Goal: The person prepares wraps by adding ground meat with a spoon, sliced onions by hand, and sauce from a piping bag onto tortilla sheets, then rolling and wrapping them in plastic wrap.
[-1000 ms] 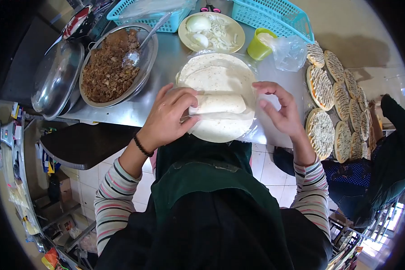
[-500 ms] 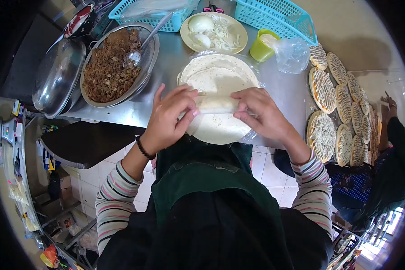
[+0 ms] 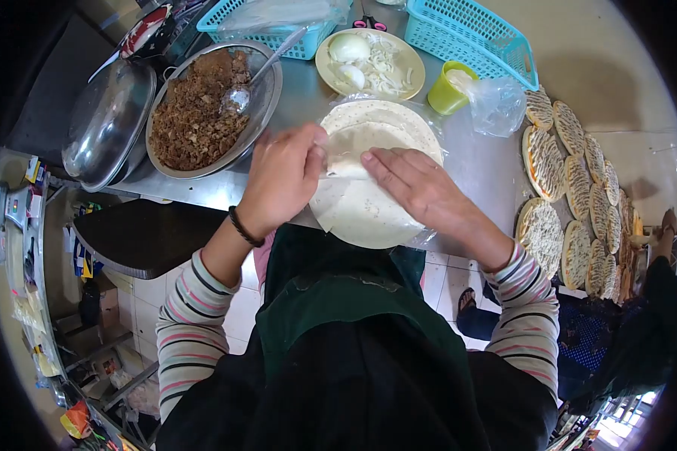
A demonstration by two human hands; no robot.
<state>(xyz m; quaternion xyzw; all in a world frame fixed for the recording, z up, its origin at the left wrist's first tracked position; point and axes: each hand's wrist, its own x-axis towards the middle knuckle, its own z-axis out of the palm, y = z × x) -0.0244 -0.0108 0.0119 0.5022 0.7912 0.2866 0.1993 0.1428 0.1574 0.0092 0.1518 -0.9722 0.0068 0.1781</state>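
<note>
A stack of flat round wraps (image 3: pixel 372 214) lies on clear plastic at the table's front edge. On it is a rolled wrap (image 3: pixel 346 162), mostly hidden by my hands. My left hand (image 3: pixel 287 177) is at the roll's left end, fingers curled together and slightly blurred; what they pinch is too small to make out. My right hand (image 3: pixel 414 180) lies over the roll's right part, palm down with fingers stretched out. Behind the stack is a plate (image 3: pixel 328 75) with peeled and sliced onion (image 3: pixel 350 48).
A metal bowl (image 3: pixel 267 83) of brown minced filling with a spoon (image 3: pixel 286 45) and a metal lid (image 3: pixel 105 124) are at left. Blue baskets (image 3: pixel 470 34), a green cup (image 3: pixel 449 94) and a plastic bag (image 3: pixel 498 109) stand behind. Topped flatbreads (image 3: pixel 541 237) and another person (image 3: pixel 587 338) are at right.
My right hand came in from the right and now lies flat over the roll. My left fingers have curled closed. The whole view has shifted slightly.
</note>
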